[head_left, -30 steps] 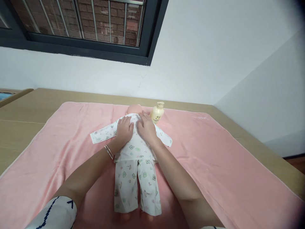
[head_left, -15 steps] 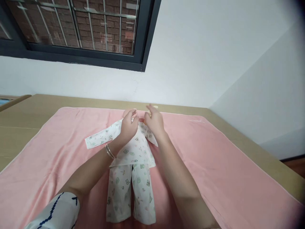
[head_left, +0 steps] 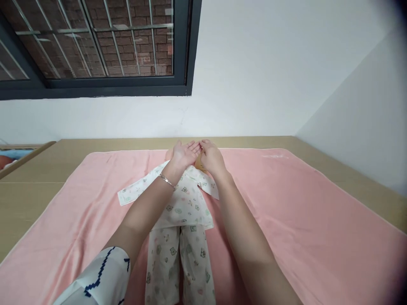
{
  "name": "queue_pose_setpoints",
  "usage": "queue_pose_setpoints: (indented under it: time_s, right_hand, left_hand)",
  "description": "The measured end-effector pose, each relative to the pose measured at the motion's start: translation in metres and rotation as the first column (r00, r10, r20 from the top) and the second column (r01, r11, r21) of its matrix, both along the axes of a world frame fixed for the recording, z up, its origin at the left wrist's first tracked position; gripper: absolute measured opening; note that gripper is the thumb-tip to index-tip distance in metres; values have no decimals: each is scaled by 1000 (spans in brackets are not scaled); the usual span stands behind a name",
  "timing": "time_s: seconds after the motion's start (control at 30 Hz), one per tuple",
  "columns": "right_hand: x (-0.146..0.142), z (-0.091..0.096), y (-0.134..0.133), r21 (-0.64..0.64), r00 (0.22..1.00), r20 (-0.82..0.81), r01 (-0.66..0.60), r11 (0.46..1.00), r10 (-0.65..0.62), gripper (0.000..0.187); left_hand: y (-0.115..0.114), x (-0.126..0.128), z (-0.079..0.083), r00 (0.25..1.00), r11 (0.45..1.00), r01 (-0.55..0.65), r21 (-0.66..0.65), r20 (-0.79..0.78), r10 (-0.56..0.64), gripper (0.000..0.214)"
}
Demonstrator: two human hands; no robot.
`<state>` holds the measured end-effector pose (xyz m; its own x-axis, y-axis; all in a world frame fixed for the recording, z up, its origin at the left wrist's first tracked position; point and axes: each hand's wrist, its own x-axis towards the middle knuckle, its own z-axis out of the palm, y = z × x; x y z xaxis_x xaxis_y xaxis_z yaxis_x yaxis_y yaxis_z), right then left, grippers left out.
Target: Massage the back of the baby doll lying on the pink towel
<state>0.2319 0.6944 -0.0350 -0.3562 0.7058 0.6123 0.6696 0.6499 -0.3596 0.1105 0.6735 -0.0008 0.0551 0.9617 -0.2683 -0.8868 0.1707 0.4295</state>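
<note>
A baby doll in white printed pyjamas (head_left: 185,207) lies face down on a pink towel (head_left: 286,212), head towards the wall. Its head is hidden behind my hands. My left hand (head_left: 185,153) is held above the doll's neck, palm up with fingers stretched out, a bangle on the wrist. My right hand (head_left: 212,159) is closed round a pale yellow lotion bottle (head_left: 199,163), held right against the left palm. Only a sliver of the bottle shows between the hands.
The towel covers most of a tan table (head_left: 32,186) that reaches a white wall. A dark-framed window (head_left: 95,46) with bars is at the upper left. Another surface with coloured items (head_left: 12,154) sits at the far left edge.
Both hands left the doll's back and rose towards its head. The right hand picked up the lotion bottle from beside the head. The left hand turned palm up.
</note>
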Motion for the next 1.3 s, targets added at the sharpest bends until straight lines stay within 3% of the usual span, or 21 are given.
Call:
queue_pose_setpoints:
  time_s: [0.1, 0.3, 0.43, 0.57, 0.7, 0.77, 0.83, 0.93, 1.0, 1.1, 1.2, 1.3]
  right_hand:
    - [-2, 0, -2, 1, 998, 48, 52, 999, -52, 47]
    - [-4, 0, -9, -10, 989, 135, 61, 998, -59, 56]
    - [-14, 7, -27, -59, 997, 44, -57, 997, 59, 41]
    - [-46, 15, -72, -23, 942, -192, -283, 959, 274, 38]
    - [-66, 27, -138, 88, 932, -168, -312, 946, 322, 58]
    - [-64, 34, -173, 192, 916, -148, -343, 920, 372, 66]
    - [-59, 41, -204, 268, 910, -103, -365, 892, 403, 69]
    - [-50, 47, -237, 270, 837, -25, -521, 810, 547, 75]
    - [-43, 50, -249, 220, 771, -67, -607, 764, 633, 80]
    - [-30, 57, -255, 143, 689, -200, -683, 716, 697, 76]
    - [-15, 64, -254, 52, 641, -401, -697, 715, 654, 61]
    - [-5, 67, -251, -29, 617, -605, -649, 760, 504, 53]
  left_hand:
    - [-19, 0, 0, 999, 1000, 15, -19, -35, -15, 67]
    - [-86, -23, -2, 985, 985, 43, -165, -160, -70, 56]
    - [-118, -39, 5, 980, 980, 18, -196, -189, -56, 50]
    - [-146, -52, 29, 988, 997, 45, -55, -148, -53, 54]
    - [-194, -65, 63, 982, 959, 175, 222, -105, -155, 67]
    - [-219, -66, 75, 977, 940, 189, 285, -149, -151, 69]
    - [-238, -57, 77, 970, 931, 177, 319, -214, -111, 68]
    - [-247, -33, 63, 941, 901, 91, 424, -333, 62, 66]
    - [-247, -16, 47, 855, 818, 27, 575, -437, 279, 62]
    - [-251, -2, 28, 544, 626, 155, 765, -595, 592, 61]
    - [-264, 3, 24, 334, 591, 354, 725, -688, 644, 72]
    - [-279, 10, 34, 256, 606, 443, 661, -741, 621, 74]
